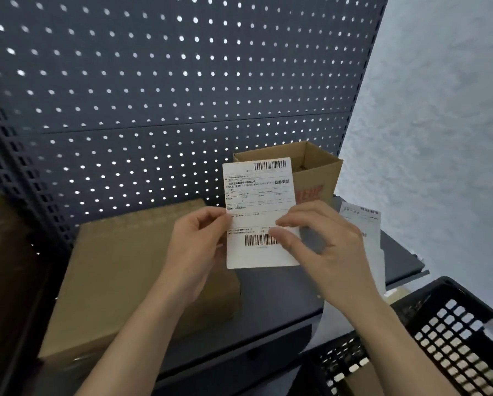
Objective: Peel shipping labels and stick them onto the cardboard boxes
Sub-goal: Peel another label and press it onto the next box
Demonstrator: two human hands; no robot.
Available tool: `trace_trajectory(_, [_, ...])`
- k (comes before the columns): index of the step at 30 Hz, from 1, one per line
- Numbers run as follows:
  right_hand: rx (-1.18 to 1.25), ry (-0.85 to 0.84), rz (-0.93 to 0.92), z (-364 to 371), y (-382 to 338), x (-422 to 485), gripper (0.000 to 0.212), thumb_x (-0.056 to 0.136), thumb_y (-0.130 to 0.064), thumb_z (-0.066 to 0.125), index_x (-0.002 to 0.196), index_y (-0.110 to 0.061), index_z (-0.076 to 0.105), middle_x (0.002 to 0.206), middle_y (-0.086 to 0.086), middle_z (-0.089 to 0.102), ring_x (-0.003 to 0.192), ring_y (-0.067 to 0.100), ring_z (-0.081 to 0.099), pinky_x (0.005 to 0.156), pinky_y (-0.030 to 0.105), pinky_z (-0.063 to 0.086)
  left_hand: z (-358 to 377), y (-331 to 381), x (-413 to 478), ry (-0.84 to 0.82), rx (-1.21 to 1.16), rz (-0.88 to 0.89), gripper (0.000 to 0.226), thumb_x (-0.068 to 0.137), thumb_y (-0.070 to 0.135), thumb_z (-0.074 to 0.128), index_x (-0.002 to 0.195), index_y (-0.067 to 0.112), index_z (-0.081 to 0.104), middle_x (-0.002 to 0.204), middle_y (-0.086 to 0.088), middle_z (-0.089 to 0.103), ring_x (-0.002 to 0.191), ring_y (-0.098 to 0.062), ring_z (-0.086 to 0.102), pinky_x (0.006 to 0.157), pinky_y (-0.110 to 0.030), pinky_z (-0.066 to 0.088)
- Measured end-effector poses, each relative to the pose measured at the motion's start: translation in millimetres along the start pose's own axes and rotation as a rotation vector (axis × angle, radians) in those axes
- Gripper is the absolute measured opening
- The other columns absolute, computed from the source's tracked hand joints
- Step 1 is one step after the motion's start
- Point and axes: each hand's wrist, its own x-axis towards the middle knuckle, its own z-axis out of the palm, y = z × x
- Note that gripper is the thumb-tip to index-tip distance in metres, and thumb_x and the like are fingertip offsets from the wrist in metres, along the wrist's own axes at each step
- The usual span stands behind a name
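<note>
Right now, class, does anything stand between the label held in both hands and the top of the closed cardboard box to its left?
Nothing visible does. The left hand and right hand pinch the shipping label in the air; the top of the closed box lies bare below it to the left.

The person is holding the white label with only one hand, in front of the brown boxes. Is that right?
Not quite. In the head view both hands hold the white label: the left hand pinches its left edge, the right hand its right edge, in front of the brown boxes.
</note>
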Motion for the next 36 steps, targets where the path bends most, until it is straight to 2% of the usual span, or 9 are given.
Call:
trace_trajectory(4, [0.176,0.052,0.343,22.8,-0.9,21.8,0.006,0.085,-0.023,0.073,0.091,-0.022,0.073,0.086,-0.012,0.069,0.081,0.005,0.062,0.069,0.012,0.045,-31.8,6.3,-3.9,0.097,0.047,0.046,0.016,0.098,0.006,0.055,0.092,0.002,0.068,0.097,-0.01,0.076,0.086,-0.024,0.071,0.08,-0.04,0.057])
trace_trajectory(7, [0.29,-0.101,0.482,45.5,-1.0,34.6,0.009,0.086,-0.024,0.071,0.093,-0.02,0.074,0.079,-0.012,0.072,0.07,-0.002,0.061,0.062,0.013,0.046,-56.4,9.9,-8.1,0.175,0.045,0.066,0.016,0.097,0.004,0.055,0.09,0.003,0.07,0.095,-0.01,0.076,0.088,-0.027,0.071,0.077,-0.037,0.057])
trace_trajectory(10, [0.423,-0.227,0.555,70.8,-7.8,40.3,0.007,0.088,-0.019,0.069,0.089,-0.016,0.076,0.077,-0.001,0.073,0.063,0.004,0.061,0.056,0.017,0.048,-79.4,12.4,-13.9,0.235,0.056,0.085,0.021,0.096,0.002,0.056,0.085,0.008,0.072,0.094,-0.01,0.076,0.091,-0.028,0.072,0.083,-0.041,0.055])
trace_trajectory(13, [0.459,-0.275,0.553,94.2,-16.2,43.2,0.009,0.09,-0.016,0.068,0.085,-0.014,0.076,0.07,0.0,0.07,0.06,0.005,0.057,0.053,0.018,0.045,-102.9,14.9,-21.8,0.269,0.131,0.099,0.017,0.097,0.004,0.056,0.093,0.006,0.073,0.096,-0.007,0.077,0.094,-0.026,0.073,0.089,-0.047,0.056])
trace_trajectory(17, [0.43,-0.358,0.507,120.5,-28.9,45.7,0.014,0.092,-0.019,0.065,0.081,-0.017,0.074,0.069,-0.009,0.069,0.062,0.0,0.057,0.057,0.016,0.042,-132.1,20.0,-32.9,0.277,0.233,0.087,0.014,0.095,0.006,0.061,0.103,0.009,0.072,0.094,-0.004,0.076,0.092,-0.025,0.073,0.084,-0.053,0.058])
trace_trajectory(23, [0.396,-0.422,0.534,146.7,-37.9,47.3,0.014,0.092,-0.019,0.065,0.081,-0.014,0.073,0.066,-0.001,0.069,0.056,0.004,0.056,0.052,0.017,0.046,-163.2,21.6,-34.1,0.277,0.344,0.078,0.02,0.088,-0.001,0.069,0.094,0.017,0.075,0.077,-0.003,0.069,0.082,-0.02,0.073,0.072,-0.033,0.061])
trace_trajectory(26, [0.395,-0.456,0.581,151.7,-36.7,47.4,0.012,0.09,-0.021,0.068,0.083,-0.014,0.074,0.071,0.003,0.072,0.058,0.008,0.058,0.054,0.016,0.048,-171.2,20.2,-32.3,0.242,0.436,0.063,0.02,0.085,0.0,0.072,0.093,0.018,0.075,0.078,-0.002,0.071,0.078,-0.018,0.072,0.069,-0.027,0.059])
trace_trajectory(31, [0.383,-0.516,0.627,153.3,-30.0,48.1,0.01,0.082,-0.018,0.077,0.088,-0.013,0.071,0.082,-0.003,0.076,0.072,0.017,0.068,0.062,0.023,0.055,-175.3,17.9,-28.5,0.212,0.483,0.032,0.022,0.082,0.0,0.076,0.097,0.017,0.074,0.084,-0.005,0.072,0.082,-0.022,0.072,0.077,-0.038,0.061])
trace_trajectory(36, [0.31,-0.521,0.564,153.4,-22.8,45.8,0.012,0.079,-0.017,0.08,0.086,-0.014,0.071,0.079,-0.001,0.074,0.066,0.007,0.066,0.056,0.017,0.051,-172.8,14.3,-23.6,0.239,0.714,0.064,0.025,0.078,0.015,0.082,0.094,0.031,0.073,0.081,0.007,0.07,0.077,-0.005,0.066,0.078,-0.028,0.056])
